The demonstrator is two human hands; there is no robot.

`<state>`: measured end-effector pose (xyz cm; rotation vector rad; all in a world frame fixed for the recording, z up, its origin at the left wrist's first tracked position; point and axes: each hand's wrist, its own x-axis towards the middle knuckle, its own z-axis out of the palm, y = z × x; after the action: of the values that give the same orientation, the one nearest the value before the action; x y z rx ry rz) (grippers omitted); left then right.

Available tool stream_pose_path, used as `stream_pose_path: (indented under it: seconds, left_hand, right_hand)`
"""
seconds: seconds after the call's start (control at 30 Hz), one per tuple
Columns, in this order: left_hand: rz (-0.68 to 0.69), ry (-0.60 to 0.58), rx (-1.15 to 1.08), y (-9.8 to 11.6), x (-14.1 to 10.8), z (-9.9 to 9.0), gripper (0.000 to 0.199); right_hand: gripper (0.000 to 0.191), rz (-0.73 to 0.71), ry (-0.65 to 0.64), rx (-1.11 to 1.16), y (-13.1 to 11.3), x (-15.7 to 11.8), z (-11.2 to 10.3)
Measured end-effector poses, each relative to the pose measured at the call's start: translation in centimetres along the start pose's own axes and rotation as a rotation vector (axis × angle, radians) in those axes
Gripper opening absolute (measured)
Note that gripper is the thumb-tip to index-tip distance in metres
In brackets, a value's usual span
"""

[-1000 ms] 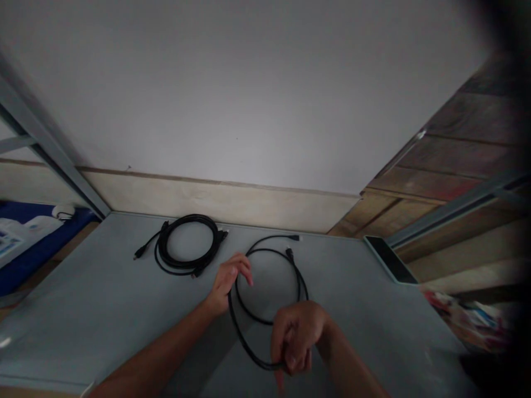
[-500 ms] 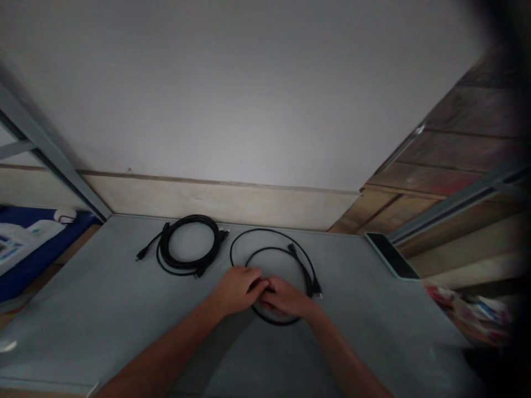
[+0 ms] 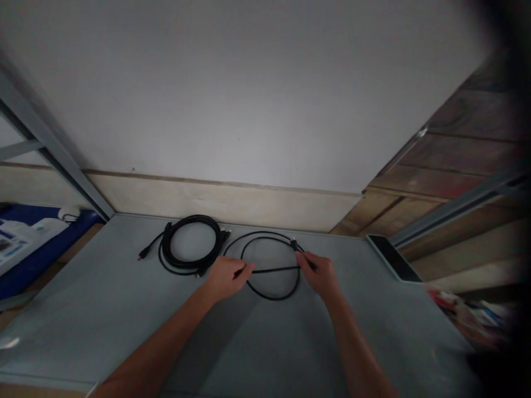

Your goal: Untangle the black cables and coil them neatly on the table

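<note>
A thin black cable (image 3: pixel 274 299) lies in loose loops on the grey table (image 3: pixel 265 354). My left hand (image 3: pixel 229 276) pinches it at the left of the loops, and my right hand (image 3: pixel 317 272) grips it at the right. Between the two hands a stretch of the cable runs nearly straight across the loops. One plug (image 3: pixel 294 244) shows just above my right fingertips. What lies inside my fingers is hidden. Left of my left hand rests a thicker coiled black cable (image 3: pixel 169 251), with one plug (image 3: pixel 144 252) sticking out to the left.
A phone-like dark slab with a pale green edge (image 3: pixel 394 258) lies near the table's right edge. Behind the table stands a white wall (image 3: pixel 249 110). Metal posts (image 3: pixel 74 177) rise at the corners, and a blue surface (image 3: pixel 25 271) with white items is at the left.
My hands were together over the loops; now they are apart, my right hand having moved right and up, my left slightly left. The cable between them is drawn out and the loops have shifted.
</note>
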<state>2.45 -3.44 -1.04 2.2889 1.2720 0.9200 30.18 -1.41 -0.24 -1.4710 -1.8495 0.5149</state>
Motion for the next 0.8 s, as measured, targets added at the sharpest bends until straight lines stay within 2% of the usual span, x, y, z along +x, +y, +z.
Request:
stream_pose_path:
  seconds: [0.13, 0.27, 0.5, 0.63, 0.8]
  left_hand:
    - [-0.044, 0.092, -0.062, -0.5, -0.2, -0.6, 0.054]
    - [-0.081, 0.171, -0.073, -1.1, -0.3, -0.5, 0.052]
    - [-0.066, -0.019, -0.063, -0.7, -0.6, 0.4, 0.054]
    - [-0.018, -0.126, -0.084, 0.5, -0.8, 0.4, 0.055]
    - [0.085, -0.257, -0.088, 2.2, -0.9, 0.9, 0.040]
  right_hand:
    - [0.048, 0.088, 0.183, -0.106, 1.4, 0.2, -2.0]
    - [0.047, 0.149, 0.245, -0.067, 2.1, 0.5, -2.6]
    - [0.047, 0.086, 0.185, 0.122, 1.3, 0.1, -0.5]
    - [0.047, 0.044, 0.134, 0.064, 0.6, -0.5, -0.1]
    - [0.040, -0.097, 0.015, -0.008, -0.9, -1.3, 0.8]
